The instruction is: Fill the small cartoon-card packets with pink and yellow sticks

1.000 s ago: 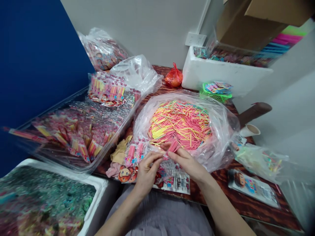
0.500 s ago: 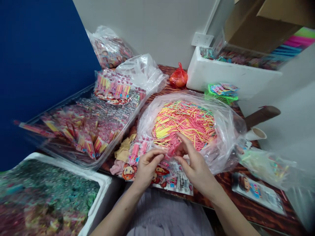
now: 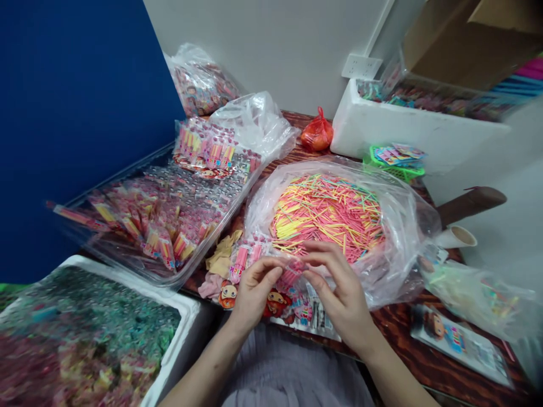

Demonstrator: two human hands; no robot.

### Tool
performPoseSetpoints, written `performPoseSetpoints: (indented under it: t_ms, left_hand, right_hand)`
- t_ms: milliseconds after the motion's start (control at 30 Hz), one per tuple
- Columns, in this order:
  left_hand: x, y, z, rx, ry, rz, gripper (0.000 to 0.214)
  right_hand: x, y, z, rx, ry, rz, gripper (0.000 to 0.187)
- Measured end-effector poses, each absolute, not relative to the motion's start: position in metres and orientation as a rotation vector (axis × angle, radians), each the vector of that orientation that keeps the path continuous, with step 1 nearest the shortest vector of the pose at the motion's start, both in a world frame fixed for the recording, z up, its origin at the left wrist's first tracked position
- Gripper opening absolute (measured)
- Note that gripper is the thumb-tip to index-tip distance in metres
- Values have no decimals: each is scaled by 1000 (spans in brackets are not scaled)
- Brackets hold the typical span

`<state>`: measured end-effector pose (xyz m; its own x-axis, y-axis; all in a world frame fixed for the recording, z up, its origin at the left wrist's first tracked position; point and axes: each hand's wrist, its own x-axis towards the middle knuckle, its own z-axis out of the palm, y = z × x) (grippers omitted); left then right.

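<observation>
My left hand [image 3: 257, 289] pinches the left edge of a small clear packet [image 3: 292, 272] with pink in it. Fingers and thumb of my right hand [image 3: 339, 288] close on the packet's right side. Just beyond, a large clear plastic bag [image 3: 403, 226] lies rolled open around a heap of thin pink, yellow and green sticks [image 3: 326, 217]. Under my hands, printed packaging sheets with cartoon faces [image 3: 276, 304] rest at the table edge. A filled packet of pink sticks [image 3: 238, 264] lies left of my left hand.
A clear tray [image 3: 186, 271] of filled packets stands left, above a white foam box [image 3: 186, 316] of colourful pieces. At the back are a red bag [image 3: 317, 133], a green basket [image 3: 396, 169] and another foam box [image 3: 407, 127]. A printed pouch [image 3: 460, 345] lies right.
My right fingers have shifted from above the packet to its right side, and the packet appears spread flatter between my hands. The whole view has swung slightly left.
</observation>
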<state>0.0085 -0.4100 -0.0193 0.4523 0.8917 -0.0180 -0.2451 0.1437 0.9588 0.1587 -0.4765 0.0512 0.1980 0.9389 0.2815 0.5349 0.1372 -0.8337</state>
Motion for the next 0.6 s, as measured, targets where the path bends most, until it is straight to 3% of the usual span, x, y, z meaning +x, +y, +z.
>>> performPoseSetpoints:
  t_ms: [433,600]
  left_hand:
    - [-12,-417,-13,1094,813,748,19]
    - [-16,-416,-16,1096,878,790,21]
  right_hand:
    - [139,-474,37,-1528,-1632,565,23]
    - [139,-469,36,-1410,-1568,838,24]
